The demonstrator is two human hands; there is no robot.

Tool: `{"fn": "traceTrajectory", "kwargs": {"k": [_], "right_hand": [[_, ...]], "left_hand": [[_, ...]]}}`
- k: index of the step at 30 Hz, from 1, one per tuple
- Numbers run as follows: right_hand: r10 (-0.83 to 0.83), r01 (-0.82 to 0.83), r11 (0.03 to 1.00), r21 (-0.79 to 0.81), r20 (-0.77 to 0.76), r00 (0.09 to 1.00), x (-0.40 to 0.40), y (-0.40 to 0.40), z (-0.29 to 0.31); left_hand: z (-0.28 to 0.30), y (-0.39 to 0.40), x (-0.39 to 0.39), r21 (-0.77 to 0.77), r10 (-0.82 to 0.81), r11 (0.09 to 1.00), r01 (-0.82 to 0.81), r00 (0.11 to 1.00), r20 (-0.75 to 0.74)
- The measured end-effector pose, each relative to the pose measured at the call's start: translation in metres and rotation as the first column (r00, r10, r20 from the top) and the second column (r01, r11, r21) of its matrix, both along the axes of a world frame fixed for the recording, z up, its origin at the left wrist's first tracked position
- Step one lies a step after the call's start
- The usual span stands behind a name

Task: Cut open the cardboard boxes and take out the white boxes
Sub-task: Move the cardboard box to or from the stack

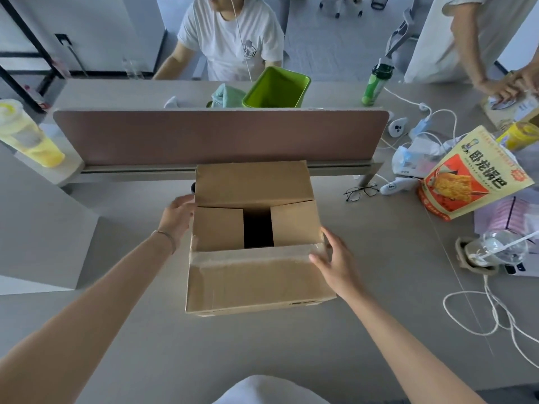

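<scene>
A brown cardboard box stands on the grey table in front of me. Its two long top flaps are folded outward, one toward me and one toward the divider. The two short inner flaps lie nearly flat, with a dark gap between them. No white box shows in that gap. My left hand rests against the box's upper left side with its fingers relaxed. My right hand touches the taped right corner of the near flap, fingers spread. Neither hand holds a tool.
A brown desk divider stands right behind the box. Glasses, a yellow snack bag, a plastic cup and white cables lie to the right. A person sits behind the divider; another person's hands work at far right.
</scene>
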State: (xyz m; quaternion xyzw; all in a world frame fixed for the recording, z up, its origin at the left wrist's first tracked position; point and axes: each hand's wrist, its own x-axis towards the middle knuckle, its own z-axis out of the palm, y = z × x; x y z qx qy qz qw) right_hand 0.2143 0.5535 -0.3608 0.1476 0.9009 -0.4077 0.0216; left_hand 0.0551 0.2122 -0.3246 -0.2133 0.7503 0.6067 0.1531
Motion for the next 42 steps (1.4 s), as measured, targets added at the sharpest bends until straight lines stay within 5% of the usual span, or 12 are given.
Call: {"fn": "traceTrajectory", "kwargs": {"k": [10, 14, 17, 19, 22, 25, 30, 38, 40, 42], "right_hand": [[-0.055, 0.057, 0.998, -0.031, 0.061, 0.997, -0.004, 0.007, 0.0], [-0.038, 0.037, 0.999, -0.008, -0.044, 0.998, -0.003, 0.003, 0.002], [0.053, -0.037, 0.994, 0.099, -0.162, 0.985, -0.002, 0.0, -0.002], [0.115, -0.051, 0.966, 0.253, -0.244, 0.963, -0.002, -0.004, -0.007], [0.186, -0.032, 0.905, 0.424, -0.326, 0.927, -0.011, -0.012, -0.014], [0.226, -0.102, 0.856, 0.507, -0.19, 0.955, -0.029, -0.017, -0.013], [0.341, -0.306, 0.712, 0.632, 0.071, 0.938, -0.04, -0.022, -0.022], [0.305, -0.331, 0.631, 0.701, 0.168, 0.937, -0.041, -0.025, -0.028], [0.305, -0.338, 0.632, 0.698, 0.176, 0.936, -0.041, -0.025, -0.028], [0.32, -0.333, 0.676, 0.657, 0.146, 0.936, -0.041, -0.025, -0.025]], "left_hand": [[0.026, 0.013, -0.023, 0.22, 0.112, 0.971, -0.089, 0.989, -0.094], [0.016, -0.001, 0.014, 0.094, -0.038, 0.994, 0.06, 0.973, -0.226], [-0.011, -0.009, 0.043, -0.179, -0.212, 0.969, 0.169, 0.942, -0.259], [-0.032, -0.01, 0.054, -0.467, -0.327, 0.863, 0.192, 0.917, -0.23], [-0.047, 0.001, 0.063, -0.812, -0.588, 0.559, 0.166, 0.77, -0.247], [-0.049, 0.02, 0.064, -0.87, -0.766, 0.425, 0.251, 0.612, -0.198], [-0.056, 0.029, 0.069, -0.907, -0.765, 0.255, 0.334, 0.643, 0.022], [-0.06, 0.038, 0.068, -0.94, -0.743, 0.063, 0.335, 0.645, 0.18], [-0.059, 0.037, 0.069, -0.94, -0.745, 0.073, 0.334, 0.644, 0.172], [-0.056, 0.034, 0.07, -0.921, -0.756, 0.189, 0.34, 0.649, 0.085]]}}
